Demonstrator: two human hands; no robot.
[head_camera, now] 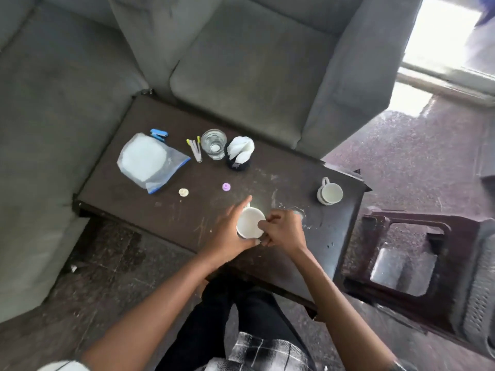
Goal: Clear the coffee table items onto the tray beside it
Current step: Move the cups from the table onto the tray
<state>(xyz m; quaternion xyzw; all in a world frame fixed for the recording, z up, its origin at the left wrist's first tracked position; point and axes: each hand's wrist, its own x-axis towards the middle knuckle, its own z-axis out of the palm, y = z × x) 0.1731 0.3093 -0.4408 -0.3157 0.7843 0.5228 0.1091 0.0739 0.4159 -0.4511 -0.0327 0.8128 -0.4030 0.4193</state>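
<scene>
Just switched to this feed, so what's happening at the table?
A person has both hands on a white ceramic cup at the near edge of the dark wooden coffee table: left hand wrapped around its side, right hand at its rim. A second white cup, clear drinking glass and plastic zip bag sit untouched.

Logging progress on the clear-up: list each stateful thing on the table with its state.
white cup: upright, held by left hand and right hand
glass: upright, contents unclear
zip bag: lying flat
stacked cups: upright, untouched
tissue holder: upright, stuffed
</scene>
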